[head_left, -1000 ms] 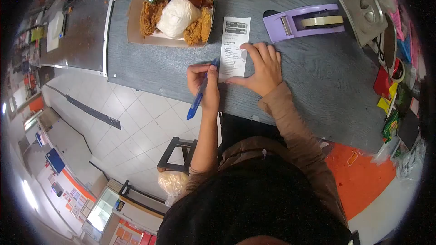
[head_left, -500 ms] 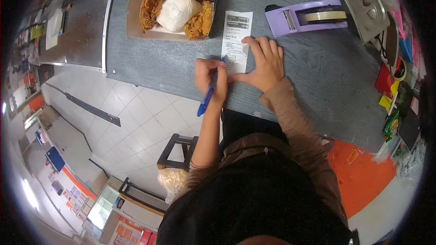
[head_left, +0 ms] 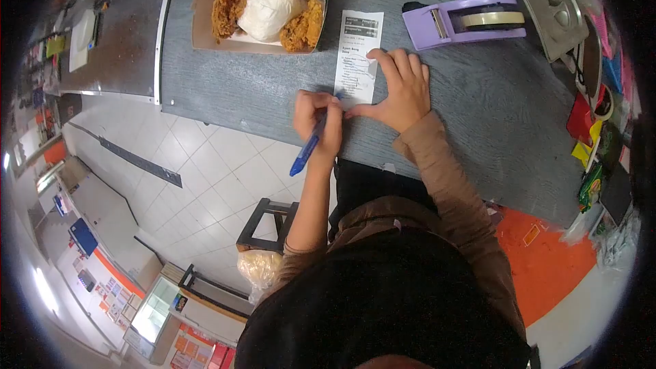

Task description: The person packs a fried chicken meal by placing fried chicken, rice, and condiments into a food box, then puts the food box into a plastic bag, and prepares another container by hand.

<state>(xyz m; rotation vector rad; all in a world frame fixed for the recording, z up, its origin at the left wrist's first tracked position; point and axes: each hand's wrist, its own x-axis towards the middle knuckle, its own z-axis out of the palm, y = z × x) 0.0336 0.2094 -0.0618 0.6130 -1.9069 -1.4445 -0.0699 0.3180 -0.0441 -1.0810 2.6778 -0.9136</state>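
A white printed receipt (head_left: 361, 34) lies flat on the grey table (head_left: 260, 89). My left hand (head_left: 320, 119) is closed around a blue pen (head_left: 306, 152), its tip on the lower part of the receipt. My right hand (head_left: 404, 92) lies spread with its fingers apart, thumb near the receipt's bottom edge and index fingertip on its right side. Pen marks circle some of the print. Up and left of the hands is an open cardboard box (head_left: 256, 48) with fried chicken (head_left: 302, 29) and a white wrapped ball (head_left: 271, 12).
A purple tape dispenser (head_left: 427, 24) stands right of the receipt. Metal lids (head_left: 550, 10) and coloured packets (head_left: 589, 184) crowd the table's right side. Below the table edge are a dark stool (head_left: 254, 222) and a clear plastic bag (head_left: 260, 268) on the left.
The pen tip is lower on the receipt, and the pen's rear end has swung slightly left. My right hand stays spread on the receipt. The view has shifted a little.
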